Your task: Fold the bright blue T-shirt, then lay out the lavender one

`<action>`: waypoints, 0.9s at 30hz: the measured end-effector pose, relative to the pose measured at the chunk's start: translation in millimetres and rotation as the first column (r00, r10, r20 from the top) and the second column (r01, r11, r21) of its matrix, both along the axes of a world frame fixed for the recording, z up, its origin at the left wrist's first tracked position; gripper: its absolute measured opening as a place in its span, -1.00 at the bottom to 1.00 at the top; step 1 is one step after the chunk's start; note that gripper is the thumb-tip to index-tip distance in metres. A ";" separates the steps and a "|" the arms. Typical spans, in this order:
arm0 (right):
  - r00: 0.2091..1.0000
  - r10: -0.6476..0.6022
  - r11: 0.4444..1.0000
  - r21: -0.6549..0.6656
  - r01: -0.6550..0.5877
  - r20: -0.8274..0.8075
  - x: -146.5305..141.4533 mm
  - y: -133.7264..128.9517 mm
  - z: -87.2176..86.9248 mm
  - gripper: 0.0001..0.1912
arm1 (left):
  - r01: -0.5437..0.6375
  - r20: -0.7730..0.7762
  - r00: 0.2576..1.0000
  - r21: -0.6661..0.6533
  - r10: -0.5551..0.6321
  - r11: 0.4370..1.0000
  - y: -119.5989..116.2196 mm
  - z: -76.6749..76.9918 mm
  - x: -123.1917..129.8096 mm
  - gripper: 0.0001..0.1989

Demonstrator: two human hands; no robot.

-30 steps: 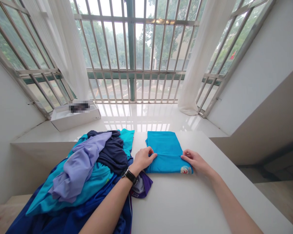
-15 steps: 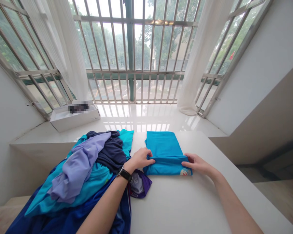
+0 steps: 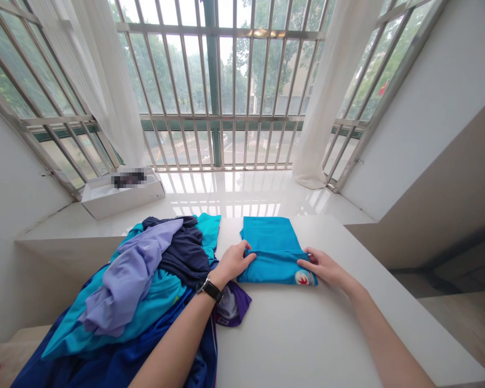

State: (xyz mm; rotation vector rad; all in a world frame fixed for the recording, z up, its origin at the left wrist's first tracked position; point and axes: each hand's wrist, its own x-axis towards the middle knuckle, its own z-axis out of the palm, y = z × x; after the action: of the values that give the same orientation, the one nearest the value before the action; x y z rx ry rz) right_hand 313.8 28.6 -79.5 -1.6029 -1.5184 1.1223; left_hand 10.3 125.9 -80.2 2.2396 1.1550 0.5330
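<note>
A bright blue garment [image 3: 270,234] lies folded into a rough rectangle on the white table, with a round white and red emblem at its near right corner. My left hand [image 3: 235,261], with a black-strapped watch on the wrist, pinches the fold at the garment's left edge. At the right edge, my right hand [image 3: 323,265] grips the same fold between thumb and fingers. The near flap lies folded over the far part along a crease between both hands. Just left of my left forearm rises a heap of loose clothes [image 3: 133,280] in lilac, teal, navy and dark blue.
A purple and grey cloth [image 3: 235,304] pokes out beside my left wrist. The white table [image 3: 291,339] meets a glossy window sill [image 3: 226,194]. An open white box [image 3: 123,196] stands on the sill's left, below barred windows and white curtains [image 3: 317,108].
Both hands have shifted slightly away from me with the fold. The near flap now lies flatter, its front edge farther from me, and more of the emblem shows.
</note>
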 end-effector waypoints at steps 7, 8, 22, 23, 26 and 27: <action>0.990 -0.031 1.000 0.007 0.030 0.137 1.0 -3.6 -1.4 -0.55 | 0.014 -0.006 1.000 0.027 -0.014 1.000 -3.7 1.2 0.1 -0.75; 0.986 -0.037 0.999 0.006 0.036 0.160 2.2 -4.3 -1.9 -0.55 | 0.021 -0.007 1.000 0.020 -0.021 1.000 -3.3 1.2 -0.6 -0.74; 0.691 -0.101 0.885 0.382 -0.267 0.716 -49.1 -0.2 -20.2 -0.41 | 0.284 -0.216 0.953 0.382 -0.214 0.879 -45.5 -4.2 29.8 -0.47; 0.664 -0.070 0.901 0.333 -0.278 0.744 -54.3 -0.4 -26.5 -0.38 | 0.300 -0.244 0.945 0.385 -0.217 0.873 -47.6 -9.8 31.1 -0.45; 0.618 -0.024 0.940 0.228 -0.254 0.785 -60.3 -1.1 -37.3 -0.32 | 0.306 -0.279 0.938 0.388 -0.206 0.869 -46.6 -19.7 30.1 -0.41; 0.613 -0.021 0.947 0.212 -0.240 0.790 -60.3 -1.2 -38.1 -0.30 | 0.309 -0.281 0.937 0.389 -0.208 0.868 -44.8 -20.5 29.1 -0.40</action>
State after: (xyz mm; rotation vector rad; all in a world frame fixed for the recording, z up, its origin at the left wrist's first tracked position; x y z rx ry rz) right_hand 253.5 27.4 -117.6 -1.8995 -2.2360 0.1362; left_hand 39.3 81.1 -100.7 2.8514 0.8750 0.4551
